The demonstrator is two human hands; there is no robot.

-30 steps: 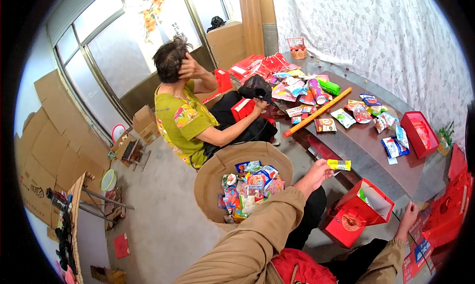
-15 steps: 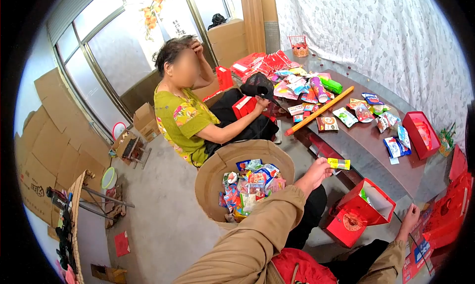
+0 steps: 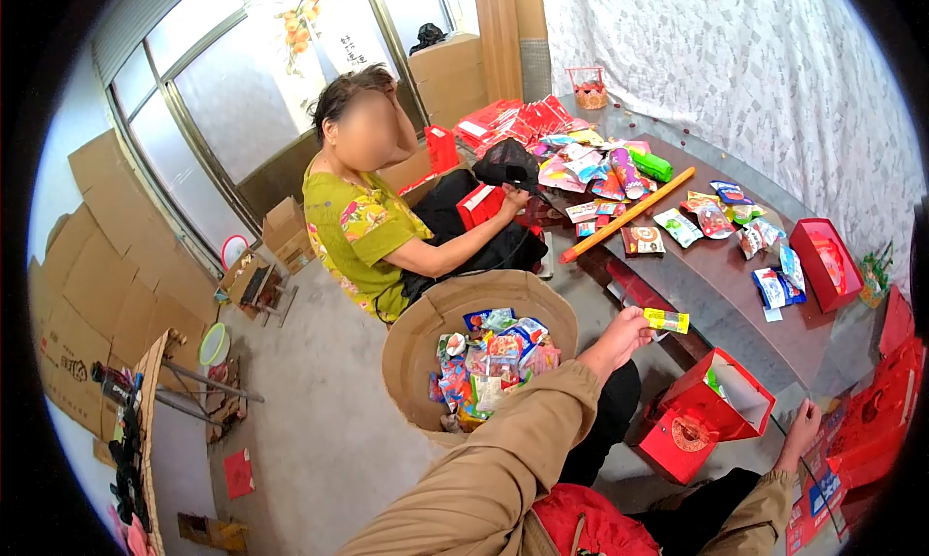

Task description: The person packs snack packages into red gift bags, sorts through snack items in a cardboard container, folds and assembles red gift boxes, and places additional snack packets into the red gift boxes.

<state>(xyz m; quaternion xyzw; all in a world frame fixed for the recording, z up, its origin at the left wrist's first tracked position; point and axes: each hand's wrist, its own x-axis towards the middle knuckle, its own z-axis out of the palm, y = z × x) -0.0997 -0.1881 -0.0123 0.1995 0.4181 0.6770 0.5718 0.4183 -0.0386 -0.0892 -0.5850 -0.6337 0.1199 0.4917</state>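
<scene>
Packet (image 3: 668, 321), flat, yellow, pinched in left grip (image 3: 624, 341); boxy red carton (image 3: 695, 403) nearby; right grip (image 3: 802, 426) unclear.

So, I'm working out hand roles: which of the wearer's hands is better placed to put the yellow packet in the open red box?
Probably the left hand: it holds the yellow packet near the open red box, while the right hand is on the box's other side, away from the packet.

That snack packet (image 3: 668, 321) is yellow, the near gift box (image 3: 668, 450) red with gold medallion (image 3: 691, 435), the far curtain (image 3: 735, 62) grey-patterned white.
</scene>
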